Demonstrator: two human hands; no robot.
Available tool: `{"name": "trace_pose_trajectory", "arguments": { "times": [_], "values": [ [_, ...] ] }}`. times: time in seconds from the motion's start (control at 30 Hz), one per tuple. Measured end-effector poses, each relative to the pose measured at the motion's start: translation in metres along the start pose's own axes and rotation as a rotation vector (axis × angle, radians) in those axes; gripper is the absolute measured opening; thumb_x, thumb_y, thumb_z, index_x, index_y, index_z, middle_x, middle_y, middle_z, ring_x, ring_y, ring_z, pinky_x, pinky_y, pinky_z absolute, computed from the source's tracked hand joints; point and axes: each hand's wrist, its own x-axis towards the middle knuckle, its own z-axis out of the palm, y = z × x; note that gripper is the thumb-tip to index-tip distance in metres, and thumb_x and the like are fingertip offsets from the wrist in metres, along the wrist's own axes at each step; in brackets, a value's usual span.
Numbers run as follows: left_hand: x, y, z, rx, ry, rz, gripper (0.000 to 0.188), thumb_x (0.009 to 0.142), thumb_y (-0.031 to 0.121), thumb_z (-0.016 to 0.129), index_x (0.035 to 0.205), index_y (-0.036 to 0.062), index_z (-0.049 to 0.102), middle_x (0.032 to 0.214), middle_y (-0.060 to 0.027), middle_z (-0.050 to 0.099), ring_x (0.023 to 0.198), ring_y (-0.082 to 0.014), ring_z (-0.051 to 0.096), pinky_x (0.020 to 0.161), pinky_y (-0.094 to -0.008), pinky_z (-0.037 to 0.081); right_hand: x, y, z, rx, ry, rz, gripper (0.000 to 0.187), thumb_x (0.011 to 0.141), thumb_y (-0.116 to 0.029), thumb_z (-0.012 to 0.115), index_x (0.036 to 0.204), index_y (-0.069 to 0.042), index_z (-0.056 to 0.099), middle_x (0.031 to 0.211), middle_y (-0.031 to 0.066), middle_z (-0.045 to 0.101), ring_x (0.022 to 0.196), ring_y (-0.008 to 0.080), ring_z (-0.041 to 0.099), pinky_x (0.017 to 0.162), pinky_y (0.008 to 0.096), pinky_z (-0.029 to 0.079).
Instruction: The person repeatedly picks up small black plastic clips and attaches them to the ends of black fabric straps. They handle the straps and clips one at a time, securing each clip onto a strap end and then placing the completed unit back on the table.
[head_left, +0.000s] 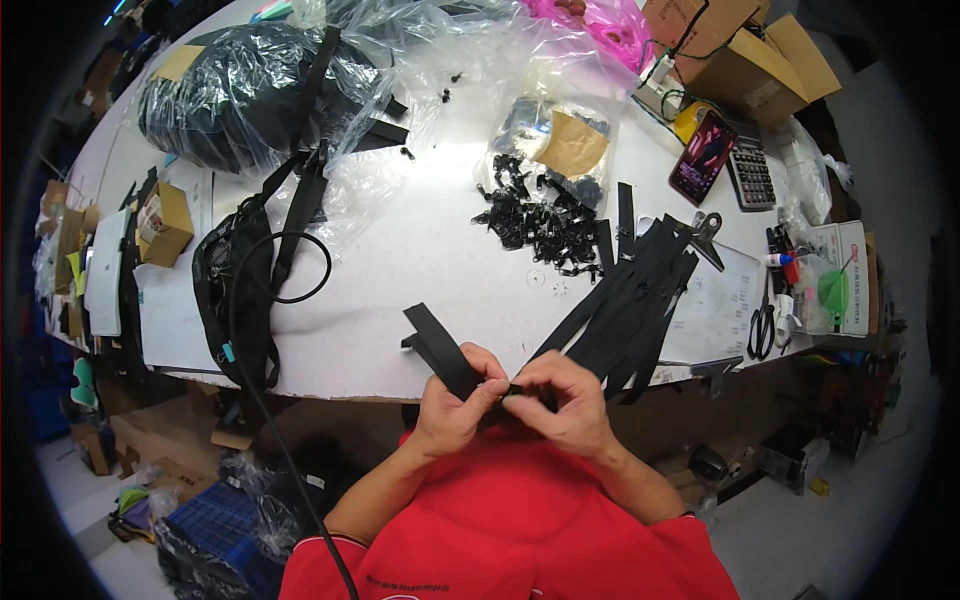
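Note:
Close to the table's front edge, my left hand [455, 408] is closed round a black zipper tape [440, 345], whose folded loose ends stick up to the left. My right hand [568, 402] pinches against the left fingertips at a small dark piece; the fingers hide most of it, so its kind does not show. Just beyond the right hand lies a bundle of black zipper tapes [630, 310], fanned out toward the table edge. Farther back is a heap of small black zipper sliders [545, 222], beside a clear plastic bag [525, 125] with a brown paper label.
A black bag [235, 270] and a looped black cable [330, 262] lie left. Behind them sits a plastic-wrapped black bundle [255, 95]. At right are a phone [703, 158], calculator [750, 170], bulldog clip [706, 238], scissors [762, 330] and open cardboard box [765, 75].

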Motion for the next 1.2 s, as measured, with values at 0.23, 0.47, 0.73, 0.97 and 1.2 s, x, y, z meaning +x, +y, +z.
{"name": "trace_pose_trajectory", "arguments": {
  "times": [0.23, 0.47, 0.73, 0.97, 1.2],
  "values": [
    [0.009, -0.002, -0.003, -0.347, -0.086, -0.217, 0.024, 0.104, 0.022, 0.051, 0.110, 0.0015, 0.062, 0.092, -0.0011, 0.054, 0.077, -0.0074, 0.053, 0.066, -0.0211, 0.044, -0.023, -0.003, -0.015, -0.123, 0.036, 0.262, 0.015, 0.081, -0.010, 0.076, 0.090, -0.002, 0.066, 0.072, 0.0020, 0.060, 0.060, 0.0083, 0.055, 0.054, 0.0240, 0.043],
    [0.006, 0.004, -0.004, -0.062, -0.293, -0.327, 0.042, 0.108, 0.030, 0.039, 0.124, -0.0017, 0.061, 0.088, -0.0041, 0.060, 0.071, -0.0115, 0.061, 0.062, -0.0252, 0.053, 0.021, -0.030, -0.099, -0.991, 0.371, -0.133, 0.036, 0.078, -0.008, 0.076, 0.111, 0.000, 0.064, 0.113, 0.0194, 0.060, 0.087, 0.0264, 0.062, 0.077, 0.0347, 0.050],
    [0.005, 0.000, -0.007, 0.078, 0.054, -0.100, 0.030, 0.105, 0.020, 0.046, 0.119, -0.0021, 0.060, 0.105, -0.0104, 0.065, 0.086, -0.0099, 0.062, 0.075, -0.0247, 0.050, 0.016, -0.021, -0.003, 0.514, 0.047, 0.182, 0.015, 0.104, -0.017, 0.053, 0.104, -0.003, 0.058, 0.083, 0.0027, 0.058, 0.066, 0.0070, 0.054, 0.063, 0.0233, 0.047],
    [0.020, 0.026, -0.002, -0.204, -0.076, -0.159, 0.024, 0.092, 0.000, 0.065, 0.115, -0.0017, 0.059, 0.097, -0.0040, 0.066, 0.075, -0.0054, 0.059, 0.068, -0.0187, 0.049, 0.012, -0.011, 0.004, 0.726, -0.316, 0.610, 0.016, 0.105, -0.019, 0.050, 0.100, -0.005, 0.057, 0.079, 0.0005, 0.057, 0.065, 0.0065, 0.051, 0.061, 0.0211, 0.043],
    [0.022, 0.031, 0.004, 0.076, 0.050, -0.111, 0.033, 0.084, 0.001, 0.076, 0.113, 0.0005, 0.060, 0.075, 0.0005, 0.065, 0.058, 0.0018, 0.048, 0.051, -0.0147, 0.035, 0.010, -0.007, -0.014, 0.327, -0.052, 0.260, 0.023, 0.101, -0.009, 0.055, 0.122, 0.001, 0.057, 0.106, 0.0049, 0.062, 0.098, 0.0105, 0.059, 0.090, 0.0267, 0.048]
  ]
}}
